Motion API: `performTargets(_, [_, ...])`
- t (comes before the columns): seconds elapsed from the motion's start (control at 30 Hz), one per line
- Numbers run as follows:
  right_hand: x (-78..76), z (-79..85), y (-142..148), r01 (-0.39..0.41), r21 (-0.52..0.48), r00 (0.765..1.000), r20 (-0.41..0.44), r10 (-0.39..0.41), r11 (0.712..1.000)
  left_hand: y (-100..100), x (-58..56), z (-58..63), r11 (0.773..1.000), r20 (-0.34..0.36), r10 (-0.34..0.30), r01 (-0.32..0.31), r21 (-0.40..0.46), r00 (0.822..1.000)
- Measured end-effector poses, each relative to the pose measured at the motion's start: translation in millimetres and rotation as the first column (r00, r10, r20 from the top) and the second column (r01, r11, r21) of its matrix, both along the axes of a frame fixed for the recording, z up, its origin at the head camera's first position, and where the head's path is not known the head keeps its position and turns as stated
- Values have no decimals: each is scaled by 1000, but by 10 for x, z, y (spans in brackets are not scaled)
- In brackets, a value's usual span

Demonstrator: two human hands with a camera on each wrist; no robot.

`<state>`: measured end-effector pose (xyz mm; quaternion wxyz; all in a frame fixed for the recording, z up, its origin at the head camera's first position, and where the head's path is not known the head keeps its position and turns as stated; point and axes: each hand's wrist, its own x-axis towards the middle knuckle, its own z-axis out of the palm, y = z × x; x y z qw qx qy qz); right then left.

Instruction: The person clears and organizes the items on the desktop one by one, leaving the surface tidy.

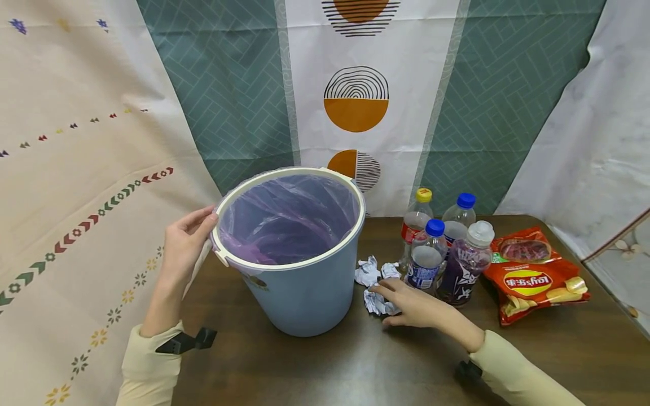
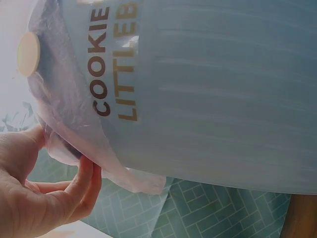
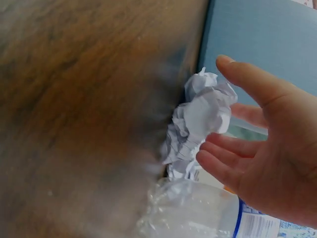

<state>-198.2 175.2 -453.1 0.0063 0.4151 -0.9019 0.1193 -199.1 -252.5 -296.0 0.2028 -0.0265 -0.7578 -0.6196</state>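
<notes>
A blue trash can (image 1: 315,299) with a white rim and a thin purple liner bag (image 1: 294,220) stands on the brown table. My left hand (image 1: 185,245) pinches its rim and the liner at the left side, thumb and fingers on either side of the edge, as the left wrist view (image 2: 49,188) also shows. To the right of the can lie several crumpled paper balls (image 1: 377,303). My right hand (image 1: 413,304) reaches over the nearest one with fingers spread and slightly bent; in the right wrist view the paper (image 3: 200,119) sits just beyond the fingertips, outside the palm.
Right of the paper stand several plastic bottles, among them a purple-labelled one (image 1: 464,265) and a blue-capped one (image 1: 427,259). A red chip bag (image 1: 538,276) lies farther right. Patterned cloth (image 1: 244,101) hangs behind the table (image 1: 315,372) and on its left.
</notes>
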Motion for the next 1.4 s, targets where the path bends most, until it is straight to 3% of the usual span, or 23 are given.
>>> performTargets(0.23, [-8,-57,-48,34,31,996,85,-37,999,-20,4,15,992,47,15,-9,-128,999])
performTargets(0.6, [-37,-89,-94,11,9,1000,-8,-11,1000,-45,-14,8,997,52,-46,49,-59,998])
performTargets(0.97, [10,161,-122,30,10,999,31,-31,999,-51,-13,5,996,32,-82,82,-18,996])
performTargets(1.17, [70,314,-121,-3,-19,999,34,3,1000,-44,-7,-4,994,30,-105,106,-20,994])
performTargets(1.4, [116,467,-112,-14,-50,1000,26,15,999,-46,-8,-1,991,14,-132,132,34,991])
